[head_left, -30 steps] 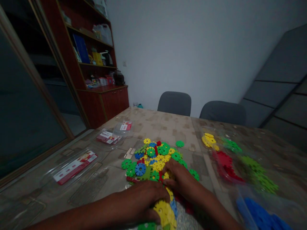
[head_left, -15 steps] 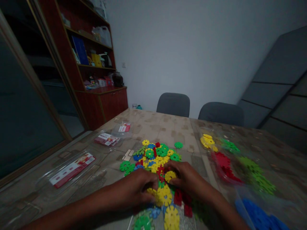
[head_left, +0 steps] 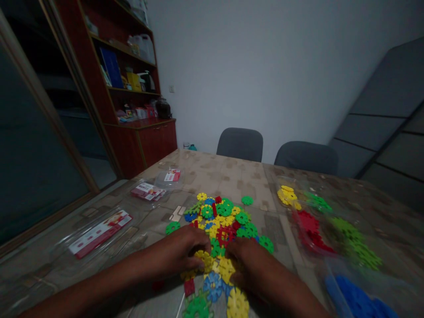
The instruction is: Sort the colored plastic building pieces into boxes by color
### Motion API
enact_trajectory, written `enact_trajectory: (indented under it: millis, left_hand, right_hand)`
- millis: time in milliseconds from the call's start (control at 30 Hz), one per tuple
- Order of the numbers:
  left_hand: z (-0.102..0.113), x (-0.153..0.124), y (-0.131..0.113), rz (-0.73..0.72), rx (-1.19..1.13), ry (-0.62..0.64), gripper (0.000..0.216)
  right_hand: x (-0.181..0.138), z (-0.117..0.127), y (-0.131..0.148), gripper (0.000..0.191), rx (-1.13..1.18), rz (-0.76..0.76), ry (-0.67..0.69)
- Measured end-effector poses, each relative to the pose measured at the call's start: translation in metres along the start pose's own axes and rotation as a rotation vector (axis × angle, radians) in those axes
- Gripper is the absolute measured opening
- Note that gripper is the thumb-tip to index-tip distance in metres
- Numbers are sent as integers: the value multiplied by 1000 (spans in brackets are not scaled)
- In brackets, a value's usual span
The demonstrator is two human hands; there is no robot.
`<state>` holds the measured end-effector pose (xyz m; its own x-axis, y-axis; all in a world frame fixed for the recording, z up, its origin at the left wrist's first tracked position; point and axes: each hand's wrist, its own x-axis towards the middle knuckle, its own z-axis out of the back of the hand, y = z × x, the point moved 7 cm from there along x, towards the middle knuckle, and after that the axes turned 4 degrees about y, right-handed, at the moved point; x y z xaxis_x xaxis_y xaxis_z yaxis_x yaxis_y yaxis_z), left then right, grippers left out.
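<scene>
A heap of flat plastic snowflake discs (head_left: pixel 221 216), yellow, green, blue and red, lies in the middle of the patterned table (head_left: pixel 228 174). My left hand (head_left: pixel 177 251) rests on the heap's near left side, fingers curled over yellow discs. My right hand (head_left: pixel 248 260) lies palm down on the near right side, fingers bent onto the discs. More discs (head_left: pixel 215 291) spread between and below both hands. Whether either hand pinches a disc is hidden by the fingers.
Clear bags of sorted discs lie to the right: yellow (head_left: pixel 287 195), red (head_left: pixel 309 229), green (head_left: pixel 356 247), blue (head_left: pixel 357 300). Clear packets with red-white labels (head_left: pixel 99 232) lie left. Two grey chairs (head_left: pixel 240 143) stand behind the table; a wooden shelf cabinet (head_left: pixel 132 88) stands at left.
Both hands have slid over the heap, pulling discs toward me; the left hand moved forward and up, the right hand drew back nearer. The discs between the hands are rearranged.
</scene>
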<state>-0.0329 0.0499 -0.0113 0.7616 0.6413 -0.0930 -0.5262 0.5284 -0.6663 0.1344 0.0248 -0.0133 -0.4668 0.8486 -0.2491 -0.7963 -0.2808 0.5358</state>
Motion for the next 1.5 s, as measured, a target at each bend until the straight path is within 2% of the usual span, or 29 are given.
enact_trajectory:
  millis: [200, 300, 400, 500, 600, 700, 867, 1000, 1100, 1233, 1300, 1400, 1500]
  left_hand:
    - [0, 1, -3, 8, -9, -11, 12]
    - [0, 1, -2, 42, -30, -18, 14]
    - [-3, 3, 6, 107, -64, -67, 17]
    - [-11, 4, 11, 153, -196, -60, 18]
    - [-20, 6, 12, 164, -371, -27, 15]
    - [-22, 8, 14, 164, -446, -52, 16]
    - [-24, 11, 21, 193, -430, -89, 21]
    - [-16, 10, 15, 136, -357, -114, 21]
    - [3, 6, 7, 93, -260, -201, 17]
    - [22, 2, -3, 74, -153, -238, 16]
    - [26, 1, -5, 48, -129, -244, 18]
    - [28, 1, -5, 24, -112, -244, 20]
    - [27, 3, -4, -5, -103, -246, 20]
  right_hand:
    - [2, -10, -3, 42, -18, -116, 73]
    - [1, -11, -3, 48, 49, -70, 63]
    - [2, -8, 3, 38, 141, 30, 45]
    - [7, -2, 10, 30, 229, 79, -13]
    - [11, 1, 14, 31, 292, 108, -103]
    - [15, -2, 16, 36, 327, 151, -153]
    - [21, -15, 11, 31, 377, 137, -97]
    - [18, -11, 11, 31, 301, 153, -105]
    - [8, 15, 8, 34, 225, 120, -189]
    - [-8, 81, -16, 17, 34, 19, -389]
    - [-13, 122, -44, 15, -75, -77, -497]
    - [-15, 178, -100, 12, -133, -214, -596]
    - [-16, 217, -156, 13, -162, -395, -667]
